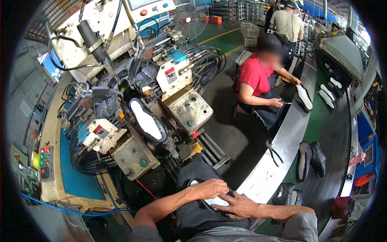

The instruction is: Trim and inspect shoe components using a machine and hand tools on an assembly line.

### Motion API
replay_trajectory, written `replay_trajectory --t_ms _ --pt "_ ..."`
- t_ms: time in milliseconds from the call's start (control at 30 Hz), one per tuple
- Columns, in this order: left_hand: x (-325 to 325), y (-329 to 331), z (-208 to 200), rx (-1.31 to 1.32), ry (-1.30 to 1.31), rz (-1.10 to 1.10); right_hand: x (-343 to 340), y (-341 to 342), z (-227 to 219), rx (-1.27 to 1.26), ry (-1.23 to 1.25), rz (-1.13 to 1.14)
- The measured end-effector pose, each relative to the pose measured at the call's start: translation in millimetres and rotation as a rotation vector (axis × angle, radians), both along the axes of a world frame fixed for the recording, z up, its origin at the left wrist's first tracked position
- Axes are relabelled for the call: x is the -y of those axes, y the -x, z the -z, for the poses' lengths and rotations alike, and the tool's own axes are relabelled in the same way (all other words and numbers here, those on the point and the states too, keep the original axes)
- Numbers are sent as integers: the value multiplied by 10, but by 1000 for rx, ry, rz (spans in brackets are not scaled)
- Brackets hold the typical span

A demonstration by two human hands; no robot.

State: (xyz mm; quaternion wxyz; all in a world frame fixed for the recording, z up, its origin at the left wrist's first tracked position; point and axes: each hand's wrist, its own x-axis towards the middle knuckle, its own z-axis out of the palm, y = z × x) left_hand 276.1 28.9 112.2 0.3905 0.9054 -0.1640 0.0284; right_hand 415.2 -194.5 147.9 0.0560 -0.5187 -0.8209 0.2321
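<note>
On my lap lies a dark shoe point(213, 201), its white underside facing up, partly covered by my hands. My left hand point(209, 188) is closed, its fingers bent and pinching at the shoe's upper edge. From the right, my right hand point(238, 205) grips the same shoe, fingertips across the white underside and close to my left fingers. Ahead of me a second dark shoe point(148, 121) sits in the machine, white underside up and tilted.
The machine point(177, 76) fills the front left, with hoses and a control panel point(46, 163). A metal ledge point(262, 177) at right carries pincers point(274, 153). Beyond it, a conveyor point(330, 153) bears several shoes. A co-worker in red point(254, 76) holds another shoe point(304, 97).
</note>
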Motion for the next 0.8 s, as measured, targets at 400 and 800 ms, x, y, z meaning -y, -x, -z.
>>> replay_trajectory --t_ms 400,800 --pt "-2242 1310 -509 620 649 -1672 -224 -151 -7 -264 -130 429" --pt "-2771 1238 -1012 234 1538 -1250 -2048 -75 -1015 -266 -468 355"
